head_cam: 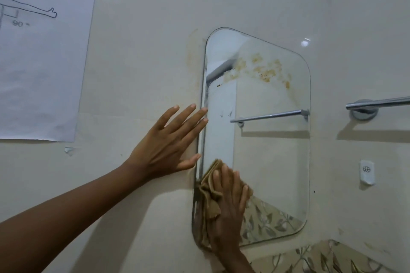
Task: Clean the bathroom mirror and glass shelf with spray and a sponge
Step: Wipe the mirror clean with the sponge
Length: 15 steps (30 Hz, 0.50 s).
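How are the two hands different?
The left hand lies bare on the wall beside the mirror, fingers spread; the right hand presses a tan cloth on the mirror's lower left corner. The left hand sits higher than the right hand. Both are flat against a surface.

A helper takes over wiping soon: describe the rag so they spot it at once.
Find the rounded mirror on the cream wall, left of the chrome towel bar. At its lower left corner the right hand presses a crumpled cloth against the glass. It is the only tan, folded fabric there; the left hand holds nothing.
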{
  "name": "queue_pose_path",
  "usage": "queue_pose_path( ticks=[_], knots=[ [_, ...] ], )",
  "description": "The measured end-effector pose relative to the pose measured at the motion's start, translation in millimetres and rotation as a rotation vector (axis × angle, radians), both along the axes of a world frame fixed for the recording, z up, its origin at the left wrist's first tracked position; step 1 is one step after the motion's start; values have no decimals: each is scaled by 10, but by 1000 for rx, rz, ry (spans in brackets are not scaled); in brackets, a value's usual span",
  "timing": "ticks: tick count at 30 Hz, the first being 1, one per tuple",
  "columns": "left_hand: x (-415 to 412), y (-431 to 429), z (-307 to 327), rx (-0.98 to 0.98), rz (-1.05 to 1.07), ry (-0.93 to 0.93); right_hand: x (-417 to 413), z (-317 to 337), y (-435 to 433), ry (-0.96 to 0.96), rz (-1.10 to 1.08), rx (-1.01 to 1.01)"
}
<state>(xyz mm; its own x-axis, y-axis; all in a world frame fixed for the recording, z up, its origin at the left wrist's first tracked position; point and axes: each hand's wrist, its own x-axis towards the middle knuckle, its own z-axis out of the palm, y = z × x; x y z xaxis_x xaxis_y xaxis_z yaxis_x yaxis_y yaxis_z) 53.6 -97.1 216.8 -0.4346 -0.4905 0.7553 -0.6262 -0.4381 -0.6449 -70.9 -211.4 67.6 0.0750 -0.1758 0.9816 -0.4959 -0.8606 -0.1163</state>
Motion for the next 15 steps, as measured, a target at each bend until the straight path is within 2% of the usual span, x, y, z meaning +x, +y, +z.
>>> queue_pose_path(
  ticks=[9,15],
  knots=[
    [-12,-2,14,-17,-36,81,78,1901,-92,-103,21,-71],
    [30,-37,44,16,8,20,135,2752,-43,-108,41,-72]
  ],
)
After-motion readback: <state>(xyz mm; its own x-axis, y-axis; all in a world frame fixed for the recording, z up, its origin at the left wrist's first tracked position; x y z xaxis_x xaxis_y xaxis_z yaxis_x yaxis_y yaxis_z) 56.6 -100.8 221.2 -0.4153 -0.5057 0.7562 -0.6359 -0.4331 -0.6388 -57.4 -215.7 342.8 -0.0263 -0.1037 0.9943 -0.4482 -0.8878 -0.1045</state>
